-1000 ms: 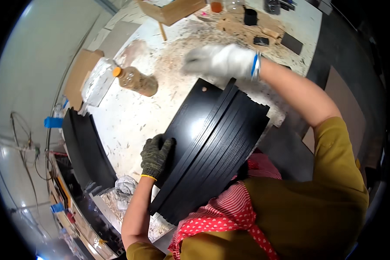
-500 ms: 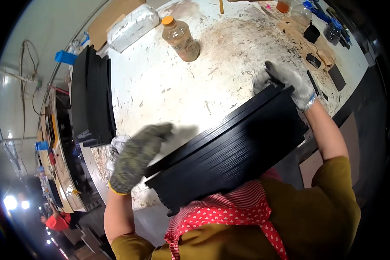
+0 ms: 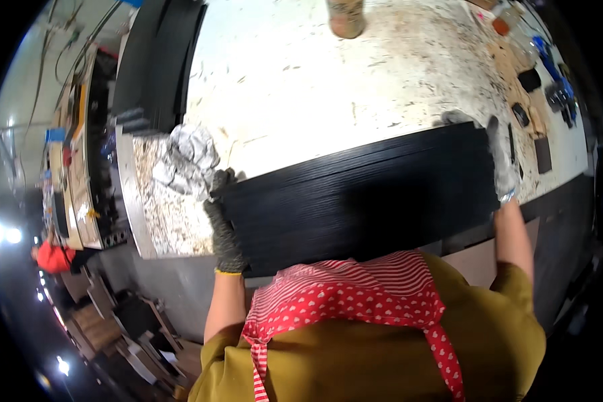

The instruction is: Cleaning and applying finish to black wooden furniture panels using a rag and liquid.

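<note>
At a stained white table [image 3: 301, 87], black boards [image 3: 301, 208] are now braced at both ends, the left hand [image 3: 222, 224] newly joining, fingers curled, the right hand [image 3: 504, 164] pinching one corner.

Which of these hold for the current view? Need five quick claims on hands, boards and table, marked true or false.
1. The left hand and right hand are at opposite ends of the black boards. True.
2. Both hands wear matching white gloves. False: the left glove is dark green, the right one pale.
3. A crumpled white bundle lies on the table near the left hand. True.
4. The bottle stands between the boards and the person's apron. False: it stands beyond the boards, cut off by the picture's top edge.
5. The apron is red and white. True.
</note>
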Action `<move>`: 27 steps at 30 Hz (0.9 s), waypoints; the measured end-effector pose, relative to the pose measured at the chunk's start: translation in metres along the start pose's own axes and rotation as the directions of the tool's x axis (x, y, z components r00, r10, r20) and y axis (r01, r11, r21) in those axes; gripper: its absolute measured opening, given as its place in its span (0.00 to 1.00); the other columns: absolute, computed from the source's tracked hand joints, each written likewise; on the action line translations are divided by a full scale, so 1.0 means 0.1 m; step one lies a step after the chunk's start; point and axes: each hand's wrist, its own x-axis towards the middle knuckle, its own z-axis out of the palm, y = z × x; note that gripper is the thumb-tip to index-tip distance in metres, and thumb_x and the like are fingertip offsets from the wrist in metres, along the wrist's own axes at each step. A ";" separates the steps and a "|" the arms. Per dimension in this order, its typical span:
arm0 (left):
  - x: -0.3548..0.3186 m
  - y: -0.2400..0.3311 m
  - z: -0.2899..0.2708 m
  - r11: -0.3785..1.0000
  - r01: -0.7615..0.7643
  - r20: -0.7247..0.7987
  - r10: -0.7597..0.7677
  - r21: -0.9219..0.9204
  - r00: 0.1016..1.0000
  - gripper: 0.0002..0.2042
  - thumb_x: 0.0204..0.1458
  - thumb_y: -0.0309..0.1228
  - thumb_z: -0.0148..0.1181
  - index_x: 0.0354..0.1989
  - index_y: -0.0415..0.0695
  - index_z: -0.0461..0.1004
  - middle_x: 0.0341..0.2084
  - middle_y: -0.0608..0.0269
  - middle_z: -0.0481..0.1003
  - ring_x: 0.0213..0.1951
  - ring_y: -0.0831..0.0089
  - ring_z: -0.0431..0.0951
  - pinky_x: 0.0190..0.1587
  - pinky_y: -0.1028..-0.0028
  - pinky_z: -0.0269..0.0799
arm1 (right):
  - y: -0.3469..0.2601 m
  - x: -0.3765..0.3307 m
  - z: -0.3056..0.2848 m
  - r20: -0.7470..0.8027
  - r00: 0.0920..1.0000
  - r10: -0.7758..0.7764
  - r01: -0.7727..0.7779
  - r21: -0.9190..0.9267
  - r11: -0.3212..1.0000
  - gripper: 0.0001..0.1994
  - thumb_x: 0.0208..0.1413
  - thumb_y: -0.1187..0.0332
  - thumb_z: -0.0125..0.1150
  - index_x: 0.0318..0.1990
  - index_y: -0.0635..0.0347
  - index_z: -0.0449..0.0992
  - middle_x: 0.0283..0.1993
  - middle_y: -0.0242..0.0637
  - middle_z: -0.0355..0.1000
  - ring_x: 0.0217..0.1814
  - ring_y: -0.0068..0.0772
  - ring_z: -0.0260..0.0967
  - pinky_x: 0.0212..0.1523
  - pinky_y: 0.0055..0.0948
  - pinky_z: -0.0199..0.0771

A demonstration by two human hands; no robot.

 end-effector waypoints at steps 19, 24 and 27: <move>0.92 0.58 1.13 0.952 0.305 0.162 -0.306 0.031 0.938 0.27 0.64 0.55 0.51 0.62 0.47 0.70 0.56 0.63 0.73 0.54 0.72 0.73 0.57 0.71 0.72 | 0.11 -0.12 -0.13 0.227 0.711 -0.665 0.552 -0.766 0.329 0.37 0.69 0.40 0.41 0.67 0.70 0.63 0.68 0.44 0.64 0.66 0.34 0.62 0.70 0.30 0.57; 1.18 0.34 0.90 0.960 0.259 0.264 -0.278 0.104 0.924 0.33 0.65 0.59 0.44 0.69 0.46 0.62 0.62 0.60 0.68 0.61 0.70 0.68 0.65 0.69 0.64 | 0.18 -0.07 -0.11 0.229 0.711 -0.664 0.539 -0.785 0.305 0.37 0.69 0.40 0.42 0.67 0.70 0.62 0.68 0.43 0.64 0.66 0.33 0.62 0.70 0.29 0.58; 1.08 0.40 1.02 0.921 0.388 0.171 -0.377 -0.032 0.910 0.33 0.67 0.56 0.40 0.71 0.43 0.59 0.68 0.60 0.63 0.67 0.69 0.63 0.71 0.68 0.55 | 0.11 -0.15 -0.15 0.271 0.746 -0.608 0.526 -0.800 0.288 0.37 0.69 0.40 0.42 0.68 0.69 0.62 0.69 0.43 0.63 0.65 0.33 0.63 0.70 0.29 0.58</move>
